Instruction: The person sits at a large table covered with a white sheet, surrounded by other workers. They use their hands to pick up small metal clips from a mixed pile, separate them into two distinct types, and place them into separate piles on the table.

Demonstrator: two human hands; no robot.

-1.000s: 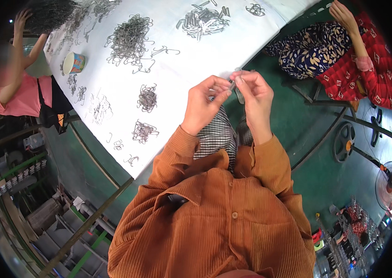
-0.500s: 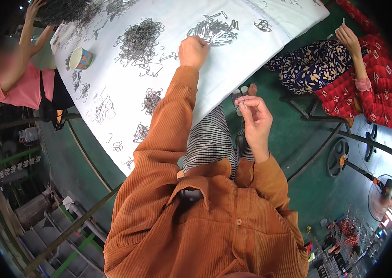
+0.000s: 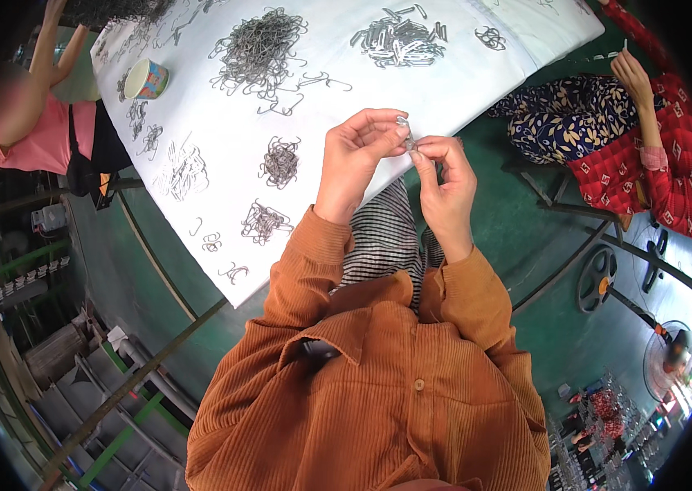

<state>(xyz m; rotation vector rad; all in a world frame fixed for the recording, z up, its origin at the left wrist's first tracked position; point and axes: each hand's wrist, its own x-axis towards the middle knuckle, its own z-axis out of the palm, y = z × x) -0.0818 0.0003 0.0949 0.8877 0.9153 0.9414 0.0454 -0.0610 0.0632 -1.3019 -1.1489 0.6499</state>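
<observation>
My left hand (image 3: 356,159) and my right hand (image 3: 447,184) meet above the near edge of the white-covered table (image 3: 223,172). Between the fingertips of my left hand is a small shiny metal piece (image 3: 403,121), its exact kind too small to tell. My right thumb and forefinger pinch at its lower end; whether a second part sits in them is hidden. Beyond my hands lies a pile of short, narrow silvery metal clips (image 3: 399,45). A larger heap of dark bent wire hooks (image 3: 260,49) lies to its left.
Smaller hook bunches (image 3: 281,162) dot the table's left part, with a paper cup (image 3: 148,79) and a flat patch of pale metal strips (image 3: 182,170). A person in pink (image 3: 60,131) works at far left. Another in red (image 3: 640,180) sits at right, near a fan (image 3: 669,356).
My left hand has drawn back from the clip pile toward me and now holds a small metal piece. My right hand has risen slightly to meet it.
</observation>
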